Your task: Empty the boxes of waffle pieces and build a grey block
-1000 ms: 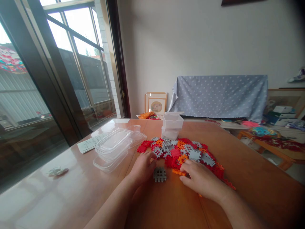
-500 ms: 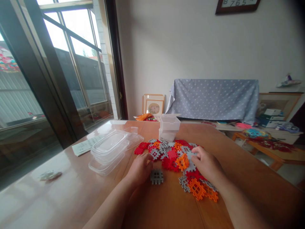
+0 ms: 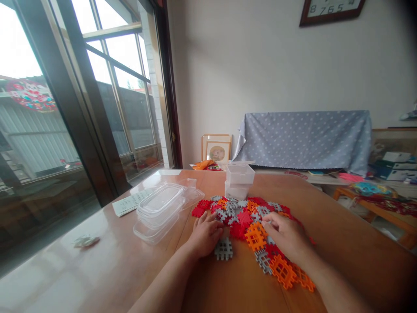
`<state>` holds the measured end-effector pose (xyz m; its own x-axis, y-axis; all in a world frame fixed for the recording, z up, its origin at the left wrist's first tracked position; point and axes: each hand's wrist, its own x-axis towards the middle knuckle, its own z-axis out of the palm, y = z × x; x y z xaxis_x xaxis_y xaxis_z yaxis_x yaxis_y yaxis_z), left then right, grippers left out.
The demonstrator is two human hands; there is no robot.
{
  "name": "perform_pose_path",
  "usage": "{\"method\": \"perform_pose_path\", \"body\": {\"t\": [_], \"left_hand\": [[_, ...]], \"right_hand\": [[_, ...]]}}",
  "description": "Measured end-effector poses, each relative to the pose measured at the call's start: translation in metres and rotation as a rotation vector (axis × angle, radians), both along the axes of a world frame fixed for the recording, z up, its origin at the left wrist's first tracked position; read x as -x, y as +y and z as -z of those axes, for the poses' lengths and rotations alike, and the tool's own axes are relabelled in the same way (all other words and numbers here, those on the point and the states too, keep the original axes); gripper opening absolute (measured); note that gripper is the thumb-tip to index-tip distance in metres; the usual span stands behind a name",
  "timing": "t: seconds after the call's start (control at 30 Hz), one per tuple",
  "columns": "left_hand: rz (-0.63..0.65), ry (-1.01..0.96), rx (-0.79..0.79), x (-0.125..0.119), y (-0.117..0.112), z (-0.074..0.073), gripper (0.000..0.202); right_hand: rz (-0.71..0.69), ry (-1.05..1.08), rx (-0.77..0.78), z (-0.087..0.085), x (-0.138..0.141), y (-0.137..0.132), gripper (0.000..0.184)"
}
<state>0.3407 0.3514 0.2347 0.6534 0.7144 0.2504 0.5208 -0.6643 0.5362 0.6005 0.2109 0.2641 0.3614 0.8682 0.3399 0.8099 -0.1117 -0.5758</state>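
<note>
Interlocking plastic tiles with toothed edges lie in a loose pile of red, grey and orange on the wooden table (image 3: 241, 282). My left hand (image 3: 206, 234) rests at the pile's left side, open, fingers apart, near a single grey tile (image 3: 223, 249) lying flat. My right hand (image 3: 285, 232) is over the right part of the pile, thumb and fingers pinched on what looks like a grey tile, mostly hidden by the hand. Just left of those fingertips is an orange tile (image 3: 256, 237). Another orange tile (image 3: 282, 271) lies closer to me, below my right hand.
Two stacked clear boxes (image 3: 240, 174) stand behind the pile. To the left are clear plastic lids or trays (image 3: 161, 200), a written paper sheet (image 3: 132, 202) and a small packet (image 3: 86, 241). A cloth-covered object (image 3: 302, 139) stands beyond the table.
The view has shifted, so everything appears lower and farther right. The orange tile by my right fingertips has turned and lies closer to me. My right fingers have closed more.
</note>
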Motion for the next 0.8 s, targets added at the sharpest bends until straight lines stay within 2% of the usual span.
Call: {"method": "perform_pose_path", "body": {"t": [0.13, 0.33, 0.6, 0.8], "left_hand": [[0.014, 0.024, -0.017, 0.001, 0.002, 0.003, 0.032], [0.015, -0.122, -0.042, 0.002, 0.006, 0.001, 0.029], [-0.204, -0.187, -0.048, 0.003, 0.016, 0.007, 0.030], [-0.259, -0.127, -0.059, 0.008, 0.020, 0.009, 0.014]], "right_hand": [[-0.035, 0.013, -0.002, -0.003, 0.004, -0.001, 0.030], [-0.098, 0.017, 0.003, -0.010, 0.011, -0.006, 0.031], [-0.154, 0.063, -0.011, -0.006, 0.016, -0.003, 0.030], [-0.174, 0.044, 0.014, 0.000, 0.013, -0.001, 0.030]]}}
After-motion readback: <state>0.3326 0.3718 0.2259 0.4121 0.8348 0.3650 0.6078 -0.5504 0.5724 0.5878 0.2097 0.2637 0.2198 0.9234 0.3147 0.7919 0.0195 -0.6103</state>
